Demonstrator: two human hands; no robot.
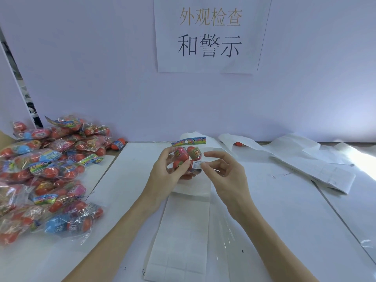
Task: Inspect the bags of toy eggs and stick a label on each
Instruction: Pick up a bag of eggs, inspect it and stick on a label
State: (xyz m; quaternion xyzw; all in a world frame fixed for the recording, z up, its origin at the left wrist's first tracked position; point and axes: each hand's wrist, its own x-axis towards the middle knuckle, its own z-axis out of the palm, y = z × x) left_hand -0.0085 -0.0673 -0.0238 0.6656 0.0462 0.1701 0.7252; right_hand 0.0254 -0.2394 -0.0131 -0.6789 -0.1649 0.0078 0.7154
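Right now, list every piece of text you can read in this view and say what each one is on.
"外观检查" in faded tan: top line of the paper sign on the back wall.
"和警示" in black: bottom line of that sign.
"WARNING": heading of the small white label on the bag of toy eggs that the left hand holds; its fine print is too small to read.
Header cards and egg wrappers in the pile of bags: too blurred.

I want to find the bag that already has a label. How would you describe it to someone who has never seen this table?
Start at the paper sign on the back wall and look straight down to the two hands above the table. The left hand holds up one bag of toy eggs. Unlike the pile of bags at the left, it carries a small white warning label near its bottom.
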